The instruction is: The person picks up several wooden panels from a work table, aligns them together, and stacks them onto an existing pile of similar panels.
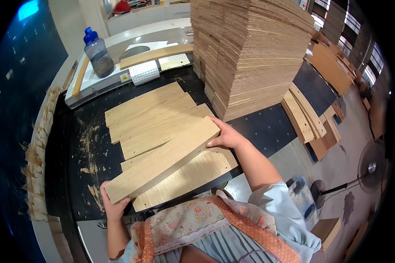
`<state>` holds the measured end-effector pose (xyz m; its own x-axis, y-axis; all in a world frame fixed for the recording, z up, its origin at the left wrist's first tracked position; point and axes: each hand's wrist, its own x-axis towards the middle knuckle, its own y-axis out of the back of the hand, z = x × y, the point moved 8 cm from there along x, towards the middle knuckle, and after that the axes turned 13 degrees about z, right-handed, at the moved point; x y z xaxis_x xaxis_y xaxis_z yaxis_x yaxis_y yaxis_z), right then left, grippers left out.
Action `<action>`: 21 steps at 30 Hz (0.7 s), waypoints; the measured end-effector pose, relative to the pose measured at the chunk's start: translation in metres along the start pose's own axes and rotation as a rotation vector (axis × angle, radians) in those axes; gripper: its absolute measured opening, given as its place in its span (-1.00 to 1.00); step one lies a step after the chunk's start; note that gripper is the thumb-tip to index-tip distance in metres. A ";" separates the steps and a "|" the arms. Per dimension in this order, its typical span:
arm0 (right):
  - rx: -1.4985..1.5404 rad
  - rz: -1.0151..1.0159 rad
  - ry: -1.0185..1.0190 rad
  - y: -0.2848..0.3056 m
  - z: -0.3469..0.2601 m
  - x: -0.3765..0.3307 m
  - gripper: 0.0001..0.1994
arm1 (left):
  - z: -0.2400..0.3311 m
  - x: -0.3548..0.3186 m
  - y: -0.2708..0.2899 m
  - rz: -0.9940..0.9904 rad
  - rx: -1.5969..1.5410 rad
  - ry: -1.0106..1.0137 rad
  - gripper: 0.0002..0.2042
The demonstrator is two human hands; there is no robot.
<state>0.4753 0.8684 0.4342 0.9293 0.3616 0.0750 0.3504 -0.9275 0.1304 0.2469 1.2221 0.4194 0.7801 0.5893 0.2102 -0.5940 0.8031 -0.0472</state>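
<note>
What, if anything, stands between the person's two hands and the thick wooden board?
Nothing visible does: the left hand holds the thick wooden board at its left end, the right hand at its right end.

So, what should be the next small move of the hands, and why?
Perhaps lower the thick plank gently onto the pale boards: the left hand and the right hand grip its opposite ends, and it seems raised over those boards, though contact is hard to judge.

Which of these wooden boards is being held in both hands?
The thick board, its left end in the left hand, its right end in the right hand. The other boards on the black table lie flat with no hand holding them.
</note>
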 end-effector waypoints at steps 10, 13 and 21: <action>0.283 0.181 -0.244 0.030 -0.032 -0.063 -0.38 | 0.015 0.017 -0.040 -0.241 -0.313 0.567 -0.47; 0.294 0.269 -0.368 0.059 -0.002 -0.092 -0.42 | 0.012 0.013 -0.057 -0.376 -0.289 0.707 -0.41; 0.580 0.641 -0.471 0.133 0.011 -0.179 -0.50 | 0.004 -0.030 -0.133 -0.617 -0.228 0.936 -0.40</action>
<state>0.3570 0.6794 0.4274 0.8708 -0.1841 -0.4558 -0.3502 -0.8831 -0.3123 0.3012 1.0971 0.4237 0.8235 -0.1527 -0.5463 -0.0844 0.9194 -0.3842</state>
